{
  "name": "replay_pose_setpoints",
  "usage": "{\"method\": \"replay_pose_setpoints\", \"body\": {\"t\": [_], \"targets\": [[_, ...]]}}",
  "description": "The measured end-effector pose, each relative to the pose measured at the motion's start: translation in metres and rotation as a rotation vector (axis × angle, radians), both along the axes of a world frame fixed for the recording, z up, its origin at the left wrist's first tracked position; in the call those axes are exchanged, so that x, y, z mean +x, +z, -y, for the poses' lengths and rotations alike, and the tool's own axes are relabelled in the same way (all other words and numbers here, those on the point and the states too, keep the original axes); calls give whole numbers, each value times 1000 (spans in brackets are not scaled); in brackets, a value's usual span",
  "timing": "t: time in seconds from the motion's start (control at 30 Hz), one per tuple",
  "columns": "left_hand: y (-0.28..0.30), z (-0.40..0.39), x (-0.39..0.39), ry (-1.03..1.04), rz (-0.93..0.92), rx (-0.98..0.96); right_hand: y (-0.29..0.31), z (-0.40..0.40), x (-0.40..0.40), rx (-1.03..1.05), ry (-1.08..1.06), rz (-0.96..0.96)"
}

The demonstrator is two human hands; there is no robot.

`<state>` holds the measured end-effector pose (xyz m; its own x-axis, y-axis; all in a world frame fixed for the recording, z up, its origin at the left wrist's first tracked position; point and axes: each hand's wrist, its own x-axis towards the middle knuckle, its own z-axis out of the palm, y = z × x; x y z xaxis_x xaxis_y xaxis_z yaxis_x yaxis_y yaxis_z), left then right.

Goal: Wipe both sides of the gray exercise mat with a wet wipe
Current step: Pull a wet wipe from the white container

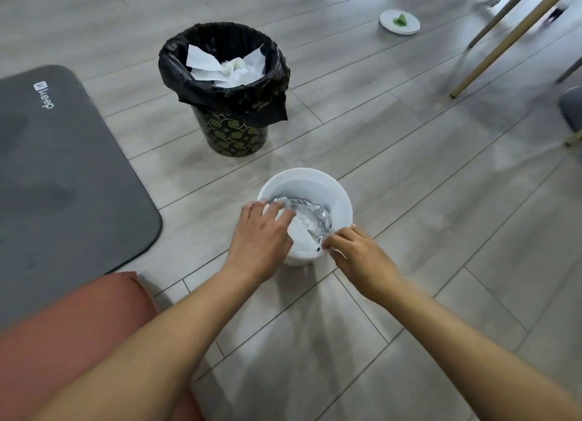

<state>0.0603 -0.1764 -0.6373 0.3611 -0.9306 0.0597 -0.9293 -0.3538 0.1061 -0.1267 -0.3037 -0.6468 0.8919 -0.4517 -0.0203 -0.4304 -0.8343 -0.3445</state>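
Note:
The gray exercise mat (63,175) lies flat on the floor at the left, with a white logo near its far corner and darker damp patches. A white tub (315,184) stands on the floor in front of me; a silver foil pack (318,214) and a white wet wipe (299,236) are inside it. My left hand (259,235) reaches into the tub, its fingers curled on the white wipe. My right hand (356,254) pinches the foil edge at the tub's near right rim.
A black bin (233,128) with a black liner holds used white wipes, just beyond the tub. A white lid (400,22) lies far right. Wooden chair legs (504,39) slant at the top right. A pink cushion (78,320) sits near left.

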Motion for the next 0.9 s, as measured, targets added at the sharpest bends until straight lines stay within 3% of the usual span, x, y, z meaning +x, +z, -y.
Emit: {"method": "replay_pose_setpoints", "body": {"t": [0.1,0.33,0.57,0.77,0.9], "targets": [[2,-3,4,148,-118,191,2,0,-2,24,28,-13],[1,6,5,255,-108,319,6,-9,-4,40,100,-22],[-1,6,2,307,-115,185,3,-19,-2,3,49,-31],[26,-16,20,166,-386,-45,4,-17,6,32,-11,-95],[55,-21,24,261,-845,-226,3,-17,10,43,-85,-79]]}}
